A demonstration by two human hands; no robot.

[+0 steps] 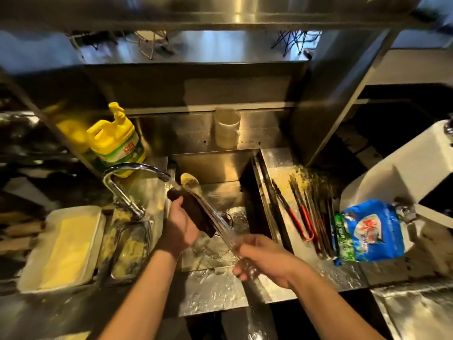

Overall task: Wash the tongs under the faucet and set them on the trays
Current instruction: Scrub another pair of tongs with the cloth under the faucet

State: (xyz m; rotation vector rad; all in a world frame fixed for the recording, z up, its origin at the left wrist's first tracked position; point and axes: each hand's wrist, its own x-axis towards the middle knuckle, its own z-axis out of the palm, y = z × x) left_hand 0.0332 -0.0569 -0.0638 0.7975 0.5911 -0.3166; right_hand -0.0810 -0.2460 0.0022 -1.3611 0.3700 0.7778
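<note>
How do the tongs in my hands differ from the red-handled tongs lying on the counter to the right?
The tongs in hand are held slanted over the sink under running water; the red-handled tongs lie flat on the wet counter, untouched. The held pair shows bare metal with a yellow-smeared tip; the others have red grips. Both are long and slim.

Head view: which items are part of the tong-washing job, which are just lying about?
In the job: tongs held by right hand; scrub pad in left hand; faucet; sink; trays.

Lying about: yellow jug; blue bag; cup; white tub.
</note>
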